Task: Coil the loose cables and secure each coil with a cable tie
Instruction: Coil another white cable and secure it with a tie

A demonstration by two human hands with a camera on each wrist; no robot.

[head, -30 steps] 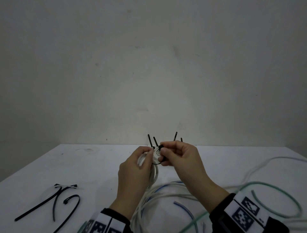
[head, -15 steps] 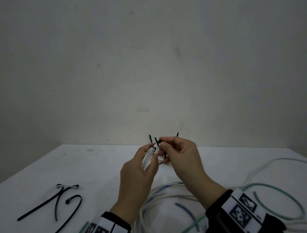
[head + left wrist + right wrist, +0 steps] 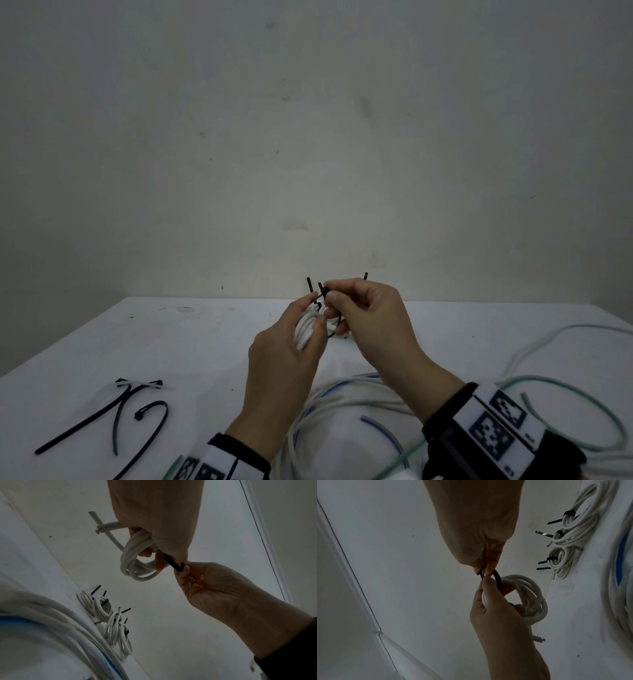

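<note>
Holding the white coil (image 3: 529,595) in its grip, the left hand (image 3: 284,363) steadies it while the right hand (image 3: 373,325) pinches the black cable tie (image 3: 498,578).

A small white cable coil (image 3: 527,599) is held up above the table, a black cable tie (image 3: 497,579) looped around its strands. Tied white coils (image 3: 565,550) lie behind, loose cables (image 3: 342,404) nearer.

My white table (image 3: 171,342) runs back to a plain, pale wall (image 3: 308,137). The wall has a dark smudge (image 3: 366,106) high up and smaller specks lower down. A faint stain (image 3: 178,309) sits near the table's far edge. A clear wrapper (image 3: 138,384) lies at my near left. A pale trim strip (image 3: 351,574) crosses the wall.
</note>
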